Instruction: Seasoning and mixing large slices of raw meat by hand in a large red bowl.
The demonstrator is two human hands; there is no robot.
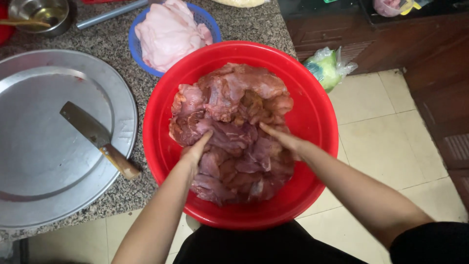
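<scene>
Both hands, left (195, 149) and right (283, 139), press into raw meat (229, 98).

Red basin (312, 117); reddish-purple meat (234, 132); blue basket (134, 46); speckled grey counter (117, 39).

Both hands are buried in the meat (229, 132), so you can't see the fingers of the left hand (195, 152) or right hand (286, 142), or what the grip is on. The red basin (312, 117) hides its own bottom. The metal tray (29, 161) and steel bowl (39, 12) run off frame.
</scene>
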